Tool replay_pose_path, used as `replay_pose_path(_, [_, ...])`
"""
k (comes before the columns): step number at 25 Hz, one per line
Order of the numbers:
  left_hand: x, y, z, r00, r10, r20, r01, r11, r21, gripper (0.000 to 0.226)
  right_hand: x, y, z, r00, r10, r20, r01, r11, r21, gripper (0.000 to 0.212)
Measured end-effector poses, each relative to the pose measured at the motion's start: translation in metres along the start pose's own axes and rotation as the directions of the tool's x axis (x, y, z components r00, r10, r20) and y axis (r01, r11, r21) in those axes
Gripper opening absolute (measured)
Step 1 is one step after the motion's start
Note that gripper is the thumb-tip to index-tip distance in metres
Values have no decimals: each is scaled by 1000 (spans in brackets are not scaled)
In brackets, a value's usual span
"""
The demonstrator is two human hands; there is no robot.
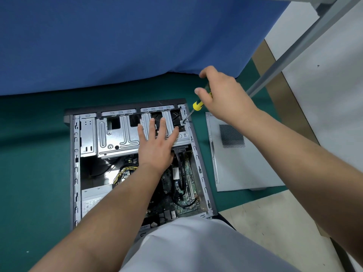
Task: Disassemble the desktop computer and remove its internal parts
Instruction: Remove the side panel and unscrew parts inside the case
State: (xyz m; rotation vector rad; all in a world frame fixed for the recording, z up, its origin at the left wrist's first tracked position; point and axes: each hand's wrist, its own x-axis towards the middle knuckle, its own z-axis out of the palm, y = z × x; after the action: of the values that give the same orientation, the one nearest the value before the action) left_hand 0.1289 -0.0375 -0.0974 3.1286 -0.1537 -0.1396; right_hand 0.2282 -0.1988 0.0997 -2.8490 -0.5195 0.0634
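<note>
Desktop computer lies open at frame centre on the green mat. Your left hand presses flat, fingers spread, on the drive cage; your right hand grips the yellow screwdriver, tip at the cage's upper-right corner. Side panel lies right, blue cloth above.

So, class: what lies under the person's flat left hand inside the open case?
The left hand rests on the metal drive cage; a black component shows through its slots. The part beneath the palm is hidden.

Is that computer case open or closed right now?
Open. The computer case lies on its side with motherboard and drive cage exposed; its side panel lies flat beside it.
</note>
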Motion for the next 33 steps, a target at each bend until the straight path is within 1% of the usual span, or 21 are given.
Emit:
replay_pose_path(1, [0,0,0,1000,-1,0,1,1000,0,94,-1,0,-3,999,-14,45,8,991,136,33])
replay_pose_path(2, [0,0,-1,1000,-2,2,2,1000,0,94,-2,-1,-5,996,-17,87,-2,974,225,37])
replay_pose_path(3, [0,0,-1,1000,-3,3,3,1000,-1,93,-4,-2,-6,994,-24,104,-1,972,236,39])
replay_pose_path(4, [0,0,-1,1000,-3,3,3,1000,-2,93,-6,-3,-5,995,-29,93,12,984,178,39])
replay_pose_path(6, [0,0,-1,1000,-4,2,4,1000,-3,93,-8,-4,-1,1000,-15,11,16,999,-44,38])
replay_pose_path(7, [0,0,-1,1000,-4,1,4,1000,-2,93,-7,-4,-1,1000,-12,-22,10,994,-112,40])
replay_pose_path(8, [-1,0,-1,1000,-3,1,3,1000,0,93,-6,-2,-1,999,-21,-24,18,993,-113,37])
replay_pose_path(10, [-1,0,-1,1000,-1,1,1,1000,0,94,-4,2,-3,998,-43,46,42,999,22,22])
replay_pose_path(11, [0,0,0,1000,-1,0,1,1000,0,94,-4,2,-4,995,-38,88,31,997,73,26])
replay_pose_path(12, [-1,0,0,1000,-1,-2,1,1000,-1,94,-5,3,-4,994,-26,103,17,997,80,30])
replay_pose_path(15, [-1,0,0,1000,-2,-8,2,1000,-1,94,-7,1,-1,1000,1,4,-1,997,-78,31])
replay_pose_path(16, [-1,0,0,1000,-1,-8,1,1000,0,94,-7,2,0,1000,-26,-2,25,997,-69,30])
replay_pose_path(17, [-1,0,1,1000,-1,-8,1,1000,0,94,-8,2,0,999,-48,14,49,999,-14,24])
replay_pose_path(19, [-1,0,1,1000,0,-7,0,1000,-1,94,-11,0,0,998,-36,43,33,997,76,27])
replay_pose_path(20, [-1,0,1,1000,0,-6,0,1000,-2,94,-12,0,1,1000,-8,19,8,999,37,29])
replay_pose_path(22, [-1,0,1,1000,-1,-4,1,1000,-3,93,-14,0,4,997,42,-60,-48,994,-102,31])
replay_pose_path(23, [-1,0,1,1000,-2,-2,2,1000,-2,93,-14,0,5,997,44,-60,-51,992,-112,31])
replay_pose_path(25, [-1,-1,0,1000,-1,-1,1,1000,-5,93,-15,2,5,1000,6,1,-6,1000,25,20])
replay_pose_path(27, [-1,-1,-1,1000,-1,1,1,1000,-6,93,-18,2,2,999,-14,37,9,991,132,24])
replay_pose_path(29, [-1,-1,-1,1000,1,2,-1,1000,-8,93,-21,3,3,1000,3,7,-4,986,165,27])
replay_pose_path(33, [-2,-1,-2,1000,1,5,-1,1000,-13,92,-28,7,10,997,45,-66,-29,974,225,27])
